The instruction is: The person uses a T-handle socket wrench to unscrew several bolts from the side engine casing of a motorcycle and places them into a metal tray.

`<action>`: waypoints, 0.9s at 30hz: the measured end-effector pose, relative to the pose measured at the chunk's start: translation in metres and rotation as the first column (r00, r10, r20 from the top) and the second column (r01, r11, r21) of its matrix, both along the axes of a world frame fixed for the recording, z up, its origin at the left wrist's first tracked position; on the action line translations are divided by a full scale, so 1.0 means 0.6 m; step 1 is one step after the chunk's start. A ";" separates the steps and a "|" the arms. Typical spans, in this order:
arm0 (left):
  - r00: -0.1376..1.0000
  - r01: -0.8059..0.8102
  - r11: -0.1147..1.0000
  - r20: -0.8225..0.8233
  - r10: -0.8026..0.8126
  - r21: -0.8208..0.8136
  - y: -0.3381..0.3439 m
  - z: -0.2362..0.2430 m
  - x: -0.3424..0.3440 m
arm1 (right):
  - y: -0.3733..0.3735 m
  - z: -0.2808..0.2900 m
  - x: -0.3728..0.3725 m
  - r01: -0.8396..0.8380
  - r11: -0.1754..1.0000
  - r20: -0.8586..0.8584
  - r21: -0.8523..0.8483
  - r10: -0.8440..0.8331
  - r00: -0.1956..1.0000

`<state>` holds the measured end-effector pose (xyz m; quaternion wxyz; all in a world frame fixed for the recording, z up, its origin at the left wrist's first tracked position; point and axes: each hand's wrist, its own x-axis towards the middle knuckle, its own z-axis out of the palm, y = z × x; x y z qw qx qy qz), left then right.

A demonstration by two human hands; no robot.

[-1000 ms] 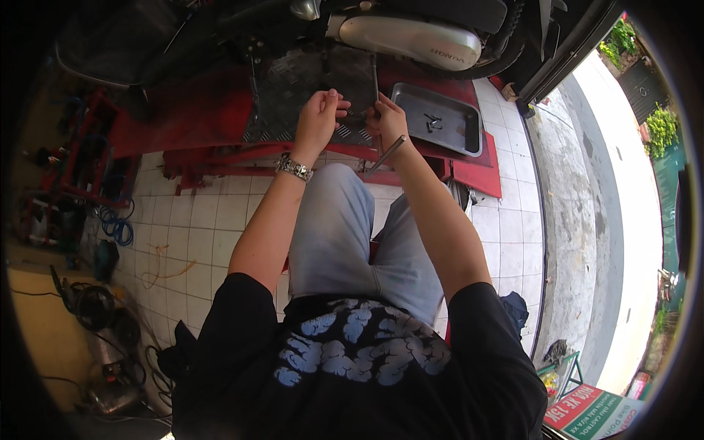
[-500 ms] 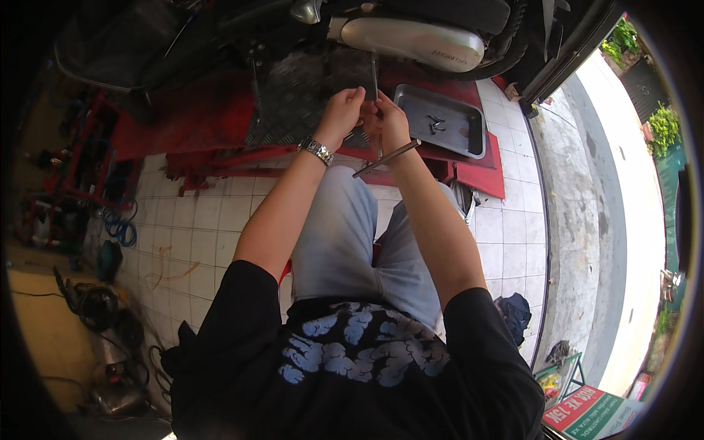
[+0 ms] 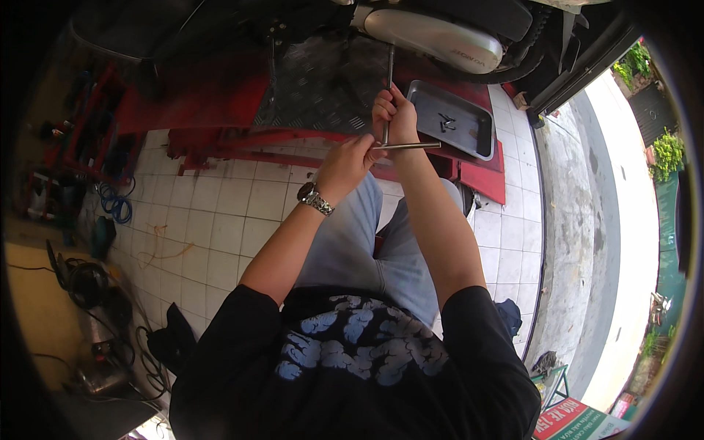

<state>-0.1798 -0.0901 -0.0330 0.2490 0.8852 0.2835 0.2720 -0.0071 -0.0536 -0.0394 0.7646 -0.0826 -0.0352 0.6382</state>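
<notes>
A T-handle wrench [image 3: 390,70] runs from my hands up to the lower edge of a silver side cover [image 3: 433,38] on a motorcycle. My right hand [image 3: 400,121] is wrapped round the wrench's shaft. With its thumb and fingers, my left hand [image 3: 348,165] grips the left end of the crossbar, which lies almost level just below the right hand. Where the wrench's tip meets the cover is too dark to make out. Right of my hands, a grey metal tray [image 3: 480,147] holds several dark bolts [image 3: 446,122].
The motorcycle rests above a red lift platform [image 3: 198,106] with a dark tread plate [image 3: 315,88]. Coiled blue hose [image 3: 116,204] and dark cables [image 3: 143,359] lie at left on the white tiled floor [image 3: 235,198]. A sign [image 3: 587,422] stands at lower right, near the pavement.
My left hand has come down from beside the shaft to the crossbar's end. The crossbar has turned from slanted to nearly level. My right hand stays on the shaft.
</notes>
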 end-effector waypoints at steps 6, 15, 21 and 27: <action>0.952 -0.102 0.981 0.302 0.048 0.165 0.000 0.004 0.022 | 0.015 0.043 0.013 0.145 0.961 0.534 -0.236 0.003 0.846; 0.966 -0.116 0.985 0.244 0.083 0.124 -0.005 0.018 0.030 | -0.026 0.008 0.043 0.265 0.934 0.451 -0.237 -0.136 0.882; 0.969 -0.154 0.958 0.227 0.099 0.242 0.016 0.072 0.004 | -0.173 0.076 -0.018 0.366 0.906 0.075 0.211 -0.389 0.918; 0.983 -0.130 0.949 0.162 0.086 0.286 0.035 0.081 -0.016 | -0.141 0.163 -0.070 0.233 0.939 0.308 0.253 -0.307 0.901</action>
